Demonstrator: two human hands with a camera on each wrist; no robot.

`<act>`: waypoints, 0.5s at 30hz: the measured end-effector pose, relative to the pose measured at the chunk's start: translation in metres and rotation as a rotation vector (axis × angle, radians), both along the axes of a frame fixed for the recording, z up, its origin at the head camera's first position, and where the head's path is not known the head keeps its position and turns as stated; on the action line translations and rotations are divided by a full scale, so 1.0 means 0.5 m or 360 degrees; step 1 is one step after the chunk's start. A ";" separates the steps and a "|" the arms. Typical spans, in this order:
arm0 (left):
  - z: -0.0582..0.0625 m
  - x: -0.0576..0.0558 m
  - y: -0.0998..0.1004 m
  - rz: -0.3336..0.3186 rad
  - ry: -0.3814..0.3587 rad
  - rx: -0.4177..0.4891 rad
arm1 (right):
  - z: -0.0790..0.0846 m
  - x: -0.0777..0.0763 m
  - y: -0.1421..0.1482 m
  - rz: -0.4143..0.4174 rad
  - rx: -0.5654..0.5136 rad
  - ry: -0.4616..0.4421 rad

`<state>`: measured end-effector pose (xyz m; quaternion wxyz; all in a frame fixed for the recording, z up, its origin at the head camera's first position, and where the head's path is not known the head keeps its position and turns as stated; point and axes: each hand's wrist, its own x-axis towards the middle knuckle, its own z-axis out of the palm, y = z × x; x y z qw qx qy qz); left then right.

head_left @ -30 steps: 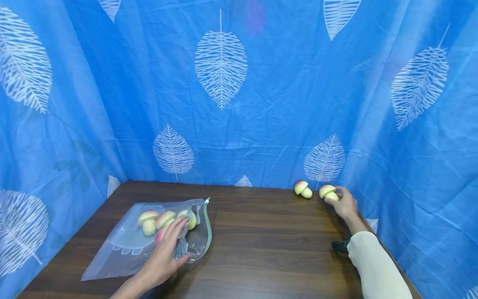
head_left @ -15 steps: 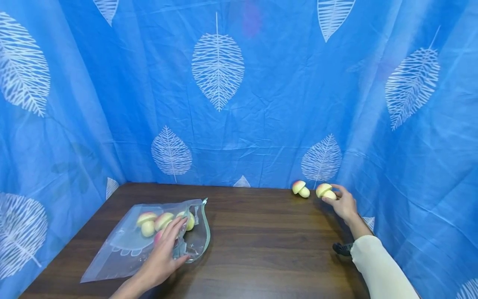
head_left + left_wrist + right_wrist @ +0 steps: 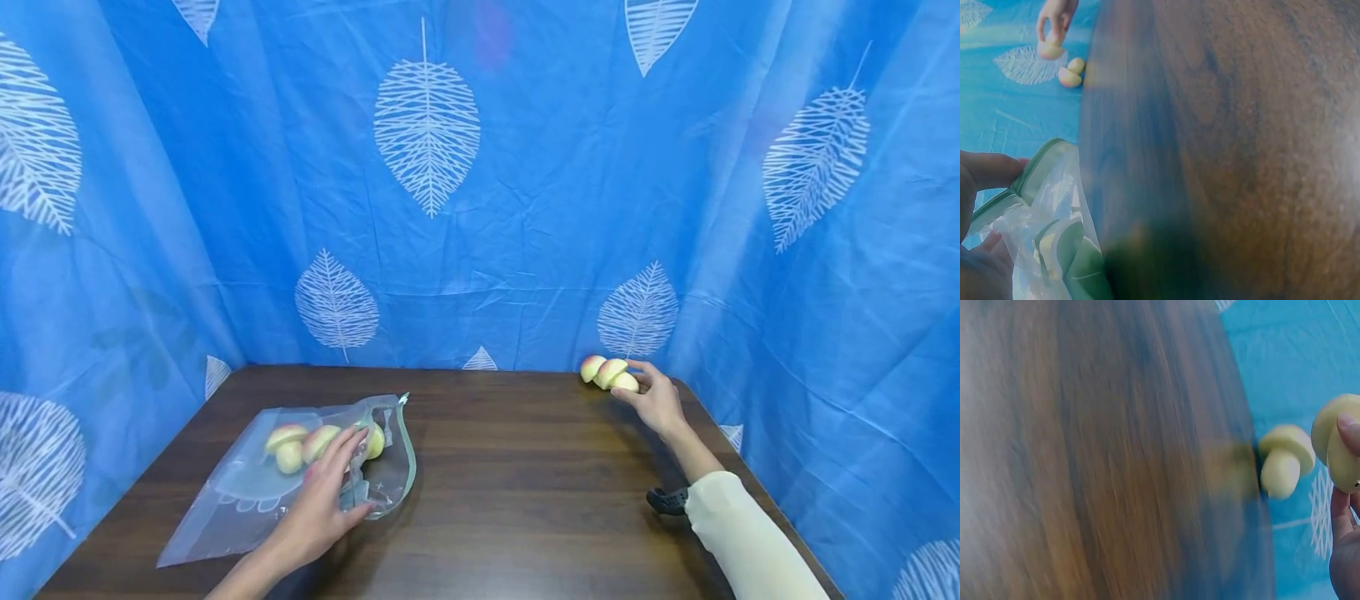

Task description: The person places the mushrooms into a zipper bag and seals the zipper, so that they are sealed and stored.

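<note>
In the head view, a clear zip bag (image 3: 247,492) lies at the left with several mushroom-shaped pieces (image 3: 288,457) inside, pale yellow with pink-tinged caps. My left hand (image 3: 322,500) rests on the bag near its mouth, fingers extended and thumb spread. The left wrist view shows the thumb at the bag's green zip edge (image 3: 1054,147). At the far right, my right hand (image 3: 660,404) holds a toy mushroom (image 3: 626,382) between thumb and fingers. A second toy mushroom (image 3: 1282,465) sits beside it at the table's back edge, partly overlapped in the head view.
A dark brown wooden table (image 3: 510,475) stretches between the hands. Blue curtain (image 3: 517,208) with white leaf prints hangs behind it and along both sides. A black band (image 3: 666,502) is on the right wrist beside a cream sleeve (image 3: 738,533).
My right hand has moved left with its toy mushroom, bringing it up against the other one in the head view. The left hand stays on the bag; the view shifts slightly.
</note>
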<state>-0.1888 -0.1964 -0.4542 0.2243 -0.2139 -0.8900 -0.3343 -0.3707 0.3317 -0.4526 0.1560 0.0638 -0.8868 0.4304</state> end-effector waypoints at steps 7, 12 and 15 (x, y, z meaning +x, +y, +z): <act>0.001 0.005 0.000 0.0035 -0.0028 -0.0025 | 0.002 0.008 -0.050 0.0121 -0.0013 0.0105; 0.002 0.004 -0.001 0.0032 -0.0033 0.0005 | -0.004 0.007 -0.084 0.0238 -0.0061 0.0163; 0.002 0.000 -0.003 0.0001 -0.0071 0.0066 | -0.007 0.007 -0.102 0.0307 -0.0105 0.0166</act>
